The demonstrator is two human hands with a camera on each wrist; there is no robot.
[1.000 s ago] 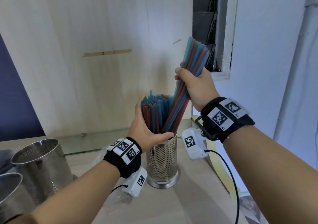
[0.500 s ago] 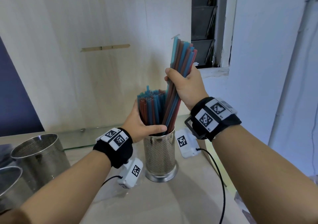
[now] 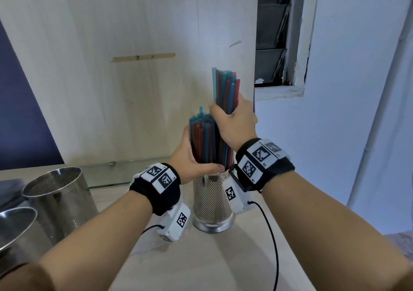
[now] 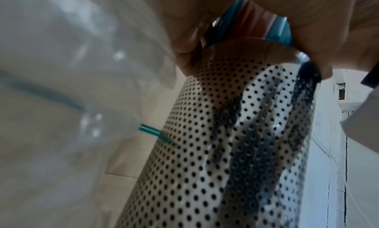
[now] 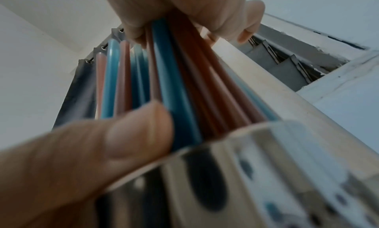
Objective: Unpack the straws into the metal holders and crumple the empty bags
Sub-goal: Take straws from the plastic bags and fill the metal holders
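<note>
A perforated metal holder point(image 3: 211, 203) stands on the wooden counter, packed with blue and red straws point(image 3: 201, 138). My left hand point(image 3: 193, 161) wraps round the straws just above the holder's rim, thumb across the front. My right hand point(image 3: 232, 121) grips a second bundle of straws point(image 3: 225, 89) upright, its lower ends inside the holder beside the first lot. The right wrist view shows that bundle point(image 5: 174, 85) entering the holder's rim point(image 5: 256, 129). In the left wrist view a clear plastic bag point(image 4: 71, 85) with one blue straw point(image 4: 149, 130) lies left of the holder point(image 4: 225, 150).
Two more metal holders point(image 3: 55, 192) point(image 3: 15, 228) stand at the left of the counter. A glass shelf edge point(image 3: 107, 179) runs behind them. A wooden panel rises behind, a louvred window point(image 3: 271, 45) at the upper right. The counter's right edge drops off beside my right arm.
My right hand has swung its bundle from a rightward tilt to upright and pushed it lower into the holder. The left hand keeps holding the straws in the holder.
</note>
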